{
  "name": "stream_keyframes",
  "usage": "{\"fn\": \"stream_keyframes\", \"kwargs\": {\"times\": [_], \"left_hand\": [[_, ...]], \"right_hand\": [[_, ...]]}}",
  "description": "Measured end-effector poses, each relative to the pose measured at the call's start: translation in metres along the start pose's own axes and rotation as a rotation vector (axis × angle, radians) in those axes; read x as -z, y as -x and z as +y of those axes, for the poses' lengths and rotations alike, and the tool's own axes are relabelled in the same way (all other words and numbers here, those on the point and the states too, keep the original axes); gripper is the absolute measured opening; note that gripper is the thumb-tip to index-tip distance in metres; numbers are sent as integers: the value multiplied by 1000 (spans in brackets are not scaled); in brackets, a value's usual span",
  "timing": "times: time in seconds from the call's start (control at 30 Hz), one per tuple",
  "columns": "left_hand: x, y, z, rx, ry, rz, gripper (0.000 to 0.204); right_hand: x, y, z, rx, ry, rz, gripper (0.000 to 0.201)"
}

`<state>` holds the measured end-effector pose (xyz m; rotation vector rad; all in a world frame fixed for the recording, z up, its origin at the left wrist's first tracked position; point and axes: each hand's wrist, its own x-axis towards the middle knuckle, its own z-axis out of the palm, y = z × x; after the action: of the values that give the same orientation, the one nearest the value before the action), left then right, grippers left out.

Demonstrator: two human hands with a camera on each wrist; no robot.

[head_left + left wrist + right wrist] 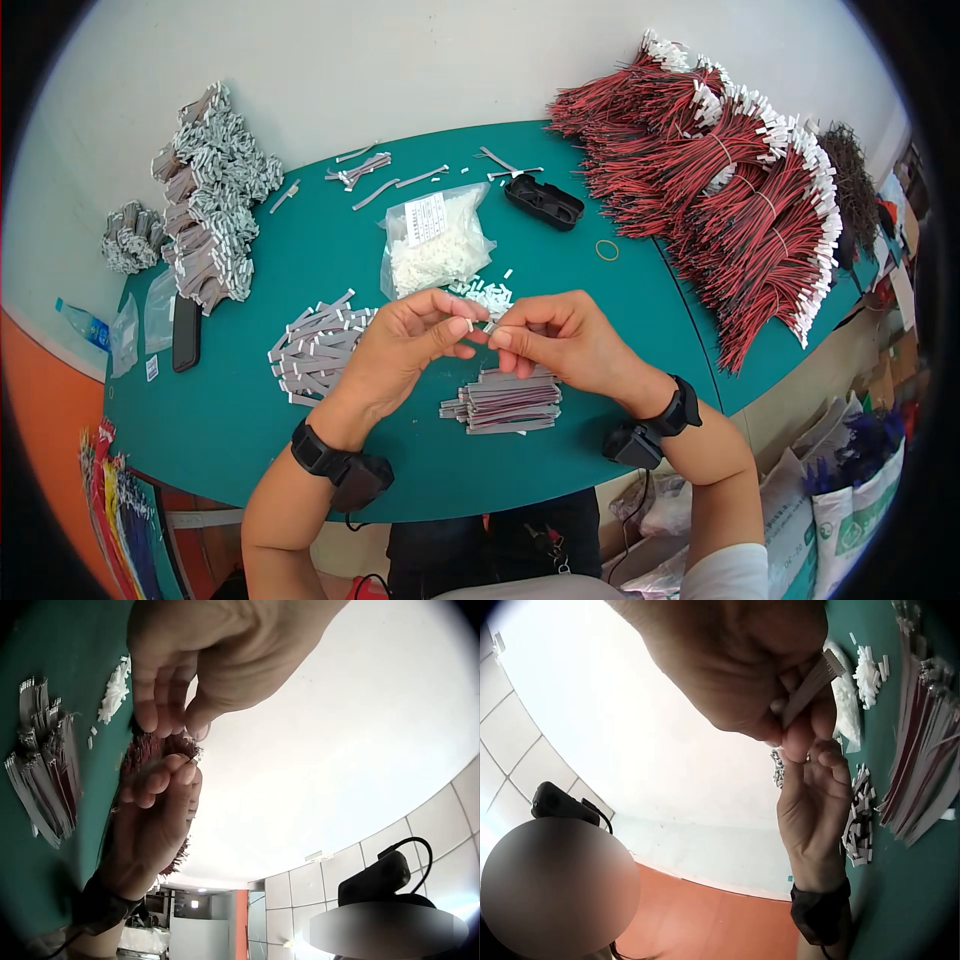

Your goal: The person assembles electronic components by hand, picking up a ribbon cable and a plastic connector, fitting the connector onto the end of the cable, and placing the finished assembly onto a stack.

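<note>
At the head frame's centre, we are pinching a grey ribbon strip [810, 691], slanting upper-right in the right-wrist view, in our right hand [568, 338], just right of what our left hand [398, 343] is pinching, seemingly a white connector [469, 325].

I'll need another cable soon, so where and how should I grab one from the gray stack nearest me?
Probably pinch a top strip of the gray stack across its middle, coming from above with the right hand, which is nearer: the strips lie sideways, roughly parallel, and the left ends look staggered.
</note>
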<state>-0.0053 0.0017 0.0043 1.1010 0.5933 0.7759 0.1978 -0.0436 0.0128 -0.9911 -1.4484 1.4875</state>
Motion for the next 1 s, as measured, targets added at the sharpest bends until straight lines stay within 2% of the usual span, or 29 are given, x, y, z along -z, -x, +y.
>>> {"fn": "stream_keyframes", "kwargs": {"times": [1.0], "left_hand": [[-1, 3, -2, 55, 35, -74, 15]], "right_hand": [[-3, 2, 0, -33, 19, -44, 14]]}}
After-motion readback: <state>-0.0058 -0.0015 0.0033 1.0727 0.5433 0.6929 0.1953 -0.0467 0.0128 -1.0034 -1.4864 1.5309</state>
